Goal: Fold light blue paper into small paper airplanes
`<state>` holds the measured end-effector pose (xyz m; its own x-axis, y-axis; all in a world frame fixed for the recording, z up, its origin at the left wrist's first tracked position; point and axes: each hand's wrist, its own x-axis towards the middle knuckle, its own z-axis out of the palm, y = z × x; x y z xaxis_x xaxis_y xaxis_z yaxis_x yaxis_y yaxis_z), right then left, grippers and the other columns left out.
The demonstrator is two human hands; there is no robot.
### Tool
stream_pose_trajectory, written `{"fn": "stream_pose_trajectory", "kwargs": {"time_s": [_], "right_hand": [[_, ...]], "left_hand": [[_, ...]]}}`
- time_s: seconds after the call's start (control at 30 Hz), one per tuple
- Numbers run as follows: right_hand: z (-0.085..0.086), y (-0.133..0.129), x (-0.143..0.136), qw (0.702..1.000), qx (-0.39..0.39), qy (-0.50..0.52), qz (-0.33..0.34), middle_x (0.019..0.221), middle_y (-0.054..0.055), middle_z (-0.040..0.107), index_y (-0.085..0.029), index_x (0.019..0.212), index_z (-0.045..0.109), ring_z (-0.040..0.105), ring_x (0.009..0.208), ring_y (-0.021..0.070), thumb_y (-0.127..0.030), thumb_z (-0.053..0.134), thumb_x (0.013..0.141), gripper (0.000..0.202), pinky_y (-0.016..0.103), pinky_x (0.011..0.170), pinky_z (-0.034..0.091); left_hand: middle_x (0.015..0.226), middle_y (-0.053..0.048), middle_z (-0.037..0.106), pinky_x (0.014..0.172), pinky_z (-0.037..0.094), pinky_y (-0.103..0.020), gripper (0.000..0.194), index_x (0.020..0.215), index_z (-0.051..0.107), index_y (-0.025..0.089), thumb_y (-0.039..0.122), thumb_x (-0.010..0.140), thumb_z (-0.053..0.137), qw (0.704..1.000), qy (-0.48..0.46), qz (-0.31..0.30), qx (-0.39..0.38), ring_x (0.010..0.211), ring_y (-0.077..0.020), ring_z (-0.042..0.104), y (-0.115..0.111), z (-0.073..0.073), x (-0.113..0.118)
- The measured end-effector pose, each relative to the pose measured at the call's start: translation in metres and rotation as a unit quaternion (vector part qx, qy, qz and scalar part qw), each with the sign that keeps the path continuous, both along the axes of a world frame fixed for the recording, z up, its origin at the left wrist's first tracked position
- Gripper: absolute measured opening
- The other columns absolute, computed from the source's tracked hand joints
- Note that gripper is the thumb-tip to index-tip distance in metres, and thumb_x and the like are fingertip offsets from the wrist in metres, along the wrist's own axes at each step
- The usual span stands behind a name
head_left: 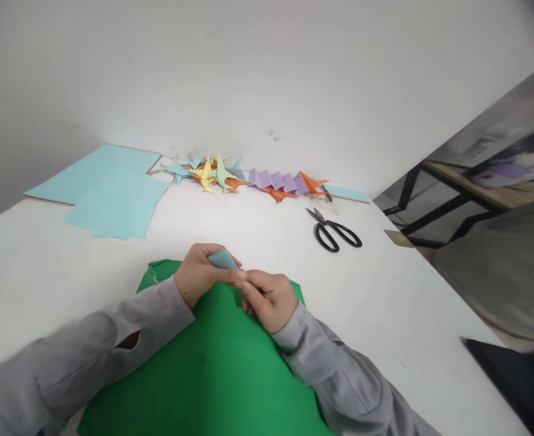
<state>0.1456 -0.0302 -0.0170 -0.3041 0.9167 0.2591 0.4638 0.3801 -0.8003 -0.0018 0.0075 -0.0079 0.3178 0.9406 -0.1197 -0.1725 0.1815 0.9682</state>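
Observation:
A small folded piece of light blue paper (223, 260) shows between the thumb and fingers of my left hand (206, 272), which is closed on it. My right hand (269, 297) is closed in a pinch, its fingertips touching those of my left hand at the lower end of the paper. What lies between the right fingertips is hidden. Both hands are over a green sheet or cloth (217, 369) at the near edge of the white table (358, 303).
Light blue sheets (117, 206) lie at the back left. Folded paper pieces in several colours (207, 172) and a pleated purple paper (273, 181) sit along the wall. Black-handled scissors (328, 227) rest right of centre. A dark flat object (507, 375) is at the right edge.

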Motion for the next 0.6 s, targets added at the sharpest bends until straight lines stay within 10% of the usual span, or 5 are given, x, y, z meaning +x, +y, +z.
{"fn": "stream_pose_trajectory", "kwargs": {"time_s": [0.6], "right_hand": [[0.0052, 0.0004, 0.0028, 0.996, -0.074, 0.049, -0.004, 0.036, -0.003, 0.048, -0.016, 0.042, 0.049, 0.041, 0.033, 0.0060, -0.028, 0.047, 0.082, 0.042, 0.018, 0.038, 0.034]], "left_hand": [[0.056, -0.003, 0.064, 0.046, 0.044, -0.023, 0.018, 0.060, 0.069, 0.012, 0.030, 0.061, 0.069, 1.000, -0.015, -0.002, 0.025, 0.049, -0.0103, 0.053, -0.0020, 0.0002, 0.0027]]}}
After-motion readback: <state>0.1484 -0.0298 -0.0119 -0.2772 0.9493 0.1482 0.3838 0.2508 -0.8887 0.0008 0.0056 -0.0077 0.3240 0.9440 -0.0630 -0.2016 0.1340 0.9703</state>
